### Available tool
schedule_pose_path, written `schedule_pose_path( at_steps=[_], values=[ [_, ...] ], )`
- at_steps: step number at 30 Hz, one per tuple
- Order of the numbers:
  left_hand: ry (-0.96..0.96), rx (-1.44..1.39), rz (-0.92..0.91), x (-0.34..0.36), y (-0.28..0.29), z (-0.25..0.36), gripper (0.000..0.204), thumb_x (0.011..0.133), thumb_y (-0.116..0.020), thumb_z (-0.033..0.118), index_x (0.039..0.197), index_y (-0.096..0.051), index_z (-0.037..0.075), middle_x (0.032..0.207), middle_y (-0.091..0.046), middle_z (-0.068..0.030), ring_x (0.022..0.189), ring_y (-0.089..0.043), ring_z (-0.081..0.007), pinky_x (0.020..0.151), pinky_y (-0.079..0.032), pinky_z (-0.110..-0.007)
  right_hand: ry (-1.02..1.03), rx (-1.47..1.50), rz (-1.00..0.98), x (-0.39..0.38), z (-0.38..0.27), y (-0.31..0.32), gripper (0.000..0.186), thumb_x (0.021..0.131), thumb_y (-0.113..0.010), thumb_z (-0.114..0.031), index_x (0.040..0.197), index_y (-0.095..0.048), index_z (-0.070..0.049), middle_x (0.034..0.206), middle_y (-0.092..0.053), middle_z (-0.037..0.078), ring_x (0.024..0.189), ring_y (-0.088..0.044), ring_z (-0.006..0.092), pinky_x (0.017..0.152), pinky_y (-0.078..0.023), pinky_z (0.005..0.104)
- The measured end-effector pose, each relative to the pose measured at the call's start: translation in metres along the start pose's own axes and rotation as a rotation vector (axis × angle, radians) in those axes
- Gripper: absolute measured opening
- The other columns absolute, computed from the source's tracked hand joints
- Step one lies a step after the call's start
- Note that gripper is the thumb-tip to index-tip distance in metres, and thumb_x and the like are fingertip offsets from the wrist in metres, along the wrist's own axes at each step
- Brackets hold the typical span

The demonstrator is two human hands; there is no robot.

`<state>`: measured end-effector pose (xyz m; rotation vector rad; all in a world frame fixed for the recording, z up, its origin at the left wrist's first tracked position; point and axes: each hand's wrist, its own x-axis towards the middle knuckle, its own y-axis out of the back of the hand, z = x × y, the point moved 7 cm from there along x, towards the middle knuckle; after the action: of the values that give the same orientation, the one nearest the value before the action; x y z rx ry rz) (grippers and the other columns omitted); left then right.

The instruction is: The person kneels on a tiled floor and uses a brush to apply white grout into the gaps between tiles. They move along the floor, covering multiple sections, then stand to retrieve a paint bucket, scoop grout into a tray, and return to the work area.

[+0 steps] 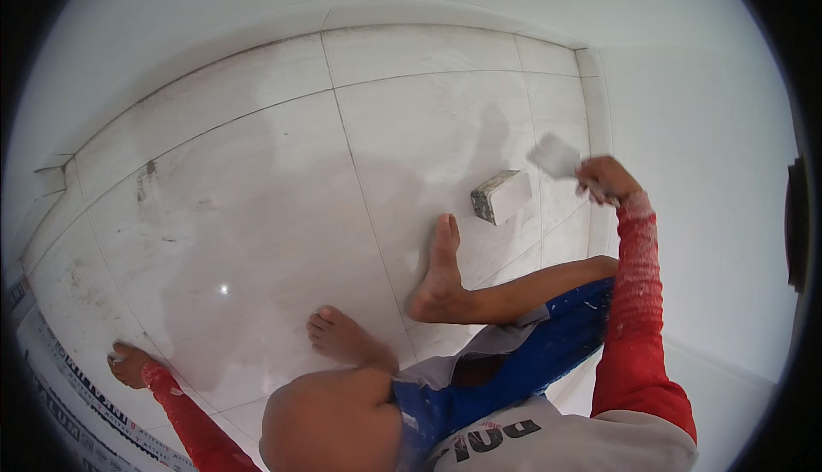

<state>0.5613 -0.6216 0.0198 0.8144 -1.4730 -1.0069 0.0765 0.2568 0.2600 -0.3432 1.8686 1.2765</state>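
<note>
My right hand (606,179), at the right beside the white wall, is closed round the short handle of a wide, flat-headed whitish tool (556,157). Motion blurs its head, so I cannot tell a putty knife from a brush. Left of and below the tool, a small rectangular block-like container (502,197) sits on the floor, its top pale and its end stained dark and speckled. Far to the left, my left hand (130,364) leans on the floor tiles with its fingers spread downward; nothing shows in it.
Pale floor tiles (257,172) with dark joints and smudges run to a low skirting (428,37) under the white walls (702,172). Printed sheeting (68,403) lies at the lower left. My bare feet (441,279) and bent legs take up the lower middle.
</note>
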Motion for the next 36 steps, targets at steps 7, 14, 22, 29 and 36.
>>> schedule_pose_path(
  at_steps=[7, 14, 22, 29, 36],
  values=[
    [-0.032, 0.055, 0.055, 0.001, 0.005, 0.003, 0.056, 0.091, -0.058, 0.051, 0.122, -0.063, 0.004, 0.122, -0.064, -0.016, 0.113, -0.061, -0.0332, 0.096, -0.048, -0.044, -0.319, 0.176, -0.176, 0.003, 0.062, -0.064, 0.026, 0.09, -0.06, -0.021, 0.088, -0.065, 0.004, 0.066, -0.064, 0.013, 0.042, -0.053, 0.0159, 0.036, -0.043, 0.0311],
    [-0.064, -0.053, -0.055, -0.002, 0.002, 0.006, 0.057, 0.096, -0.05, 0.042, 0.131, -0.052, -0.003, 0.13, -0.055, -0.0257, 0.113, -0.057, -0.0464, 0.092, -0.047, -0.057, -0.242, 0.013, -0.232, 0.047, 0.051, -0.14, 0.03, 0.09, -0.061, -0.021, 0.077, -0.062, 0.005, 0.061, -0.061, 0.012, 0.041, -0.055, 0.0201, 0.037, -0.044, 0.0347],
    [-0.035, -0.027, -0.035, 0.001, -0.008, -0.006, 0.055, 0.093, -0.056, 0.044, 0.124, -0.058, -0.002, 0.123, -0.06, -0.0225, 0.111, -0.059, -0.0403, 0.094, -0.048, -0.05, -0.21, 0.249, -0.202, -0.046, 0.036, -0.05, 0.021, 0.096, -0.053, -0.017, 0.103, -0.056, 0.002, 0.072, -0.063, 0.011, 0.051, -0.056, 0.0156, 0.044, -0.048, 0.0307],
    [-0.04, -0.132, 0.032, -0.002, 0.001, 0.001, 0.049, 0.09, -0.064, 0.039, 0.115, -0.064, -0.004, 0.115, -0.065, -0.0208, 0.108, -0.061, -0.0356, 0.097, -0.048, -0.042, 0.12, 0.401, -0.418, -0.079, -0.114, -0.094, 0.029, 0.094, -0.055, -0.014, 0.116, -0.053, 0.004, 0.078, -0.063, 0.01, 0.056, -0.058, 0.0135, 0.05, -0.05, 0.0272],
    [0.08, -0.065, -0.054, -0.012, 0.027, 0.017, 0.053, 0.091, -0.057, 0.042, 0.129, -0.055, 0.005, 0.138, -0.05, -0.018, 0.132, -0.044, -0.0322, 0.11, -0.034, -0.046, 0.874, 0.198, -0.439, -0.062, -0.346, -0.261, 0.022, 0.094, -0.062, -0.013, 0.109, -0.051, -0.001, 0.074, -0.055, 0.001, 0.056, -0.049, 0.0075, 0.048, -0.042, 0.0247]
  ],
)
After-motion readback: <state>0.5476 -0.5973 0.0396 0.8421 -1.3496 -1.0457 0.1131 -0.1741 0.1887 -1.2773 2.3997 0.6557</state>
